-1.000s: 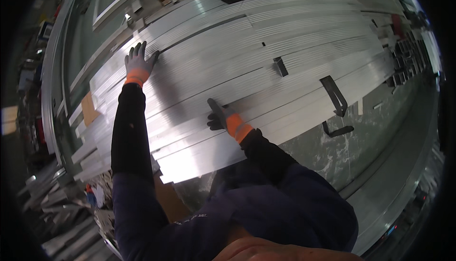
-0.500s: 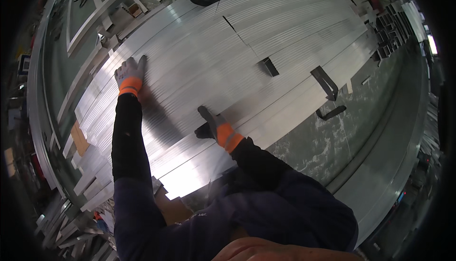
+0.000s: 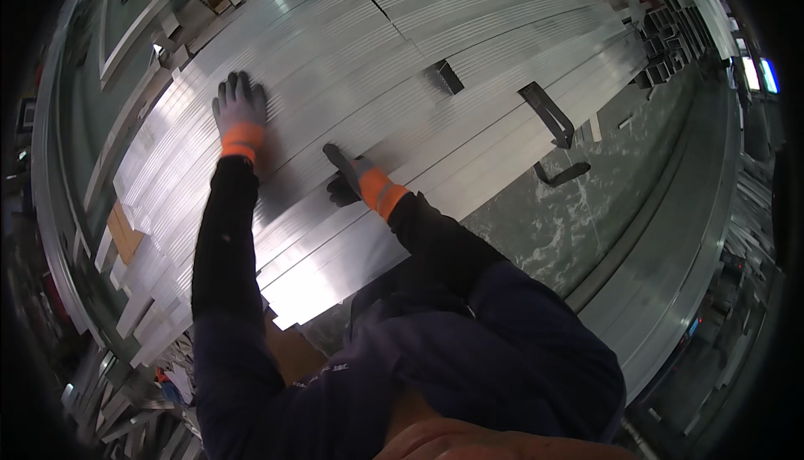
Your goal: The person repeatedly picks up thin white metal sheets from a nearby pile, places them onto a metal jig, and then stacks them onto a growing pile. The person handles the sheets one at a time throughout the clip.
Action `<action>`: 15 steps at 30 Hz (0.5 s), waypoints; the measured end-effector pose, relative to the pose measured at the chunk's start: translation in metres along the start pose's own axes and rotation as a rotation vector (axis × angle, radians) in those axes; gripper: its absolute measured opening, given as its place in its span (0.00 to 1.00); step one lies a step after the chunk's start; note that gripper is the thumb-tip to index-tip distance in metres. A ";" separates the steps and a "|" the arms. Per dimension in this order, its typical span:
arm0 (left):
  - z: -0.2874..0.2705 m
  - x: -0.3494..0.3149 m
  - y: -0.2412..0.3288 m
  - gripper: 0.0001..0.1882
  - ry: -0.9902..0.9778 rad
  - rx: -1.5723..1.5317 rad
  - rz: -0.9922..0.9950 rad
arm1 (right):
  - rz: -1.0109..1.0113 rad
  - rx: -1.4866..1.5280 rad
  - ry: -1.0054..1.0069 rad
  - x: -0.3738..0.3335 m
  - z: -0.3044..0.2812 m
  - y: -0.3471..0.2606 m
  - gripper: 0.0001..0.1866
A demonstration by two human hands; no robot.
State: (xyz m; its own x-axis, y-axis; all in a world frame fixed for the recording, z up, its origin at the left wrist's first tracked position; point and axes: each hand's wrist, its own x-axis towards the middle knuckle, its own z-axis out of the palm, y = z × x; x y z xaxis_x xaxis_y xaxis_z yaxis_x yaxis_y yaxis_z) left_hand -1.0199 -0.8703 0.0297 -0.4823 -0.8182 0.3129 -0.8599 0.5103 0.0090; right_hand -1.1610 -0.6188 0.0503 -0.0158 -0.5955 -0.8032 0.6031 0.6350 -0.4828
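Metal clutter rings the bench (image 3: 607,209), whose grey-green top carries white smears where it shows past the near edge of the strips (image 3: 394,100). They lie side by side across it in a broad layer, slanting from lower left to upper right on my feed, their left ends uneven. My left hand (image 3: 241,116) rests palm down on them toward the far side, fingers slightly spread, grasping nothing. My right hand (image 3: 355,178) is closer to my body, thumb stretched out, fingers bent down; I cannot tell whether it pinches an edge or only leans there.

As I judge it, this contact works best with light, even pressure from the flat left palm, so no strip tips or rides over its neighbour. I'd direct any push along the strips and lift rather than drag, since such shiny faces would probably scratch.

To the right, a black bracket (image 3: 559,129) lies on the strips, with a black hook (image 3: 568,174) near it at their near edge. Channels (image 3: 666,41) are stacked at the far right, brown card (image 3: 126,232) sits by the left ends, and glare whitens the nearest strip.
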 end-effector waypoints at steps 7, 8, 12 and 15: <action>-0.101 -0.178 0.021 0.31 -0.117 -0.305 0.041 | -0.181 0.078 -0.007 0.016 -0.003 0.034 0.34; -0.114 -0.211 0.019 0.32 -0.112 -0.302 0.016 | -0.207 0.020 0.019 0.008 0.000 0.035 0.27; -0.148 -0.352 0.023 0.36 -0.117 -0.278 -0.254 | -0.739 -0.195 -0.076 0.040 -0.026 0.092 0.13; -0.154 -0.512 0.024 0.39 -0.477 -0.146 -0.668 | -0.576 -0.214 -0.152 0.007 -0.016 0.108 0.14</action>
State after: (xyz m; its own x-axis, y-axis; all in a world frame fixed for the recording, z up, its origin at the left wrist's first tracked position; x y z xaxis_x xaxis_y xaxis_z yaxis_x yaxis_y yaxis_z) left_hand -0.7679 -0.3978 0.0158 0.0741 -0.9684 -0.2379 -0.9758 -0.1197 0.1831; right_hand -1.1082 -0.5467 -0.0135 -0.1673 -0.9246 -0.3424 0.3587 0.2664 -0.8946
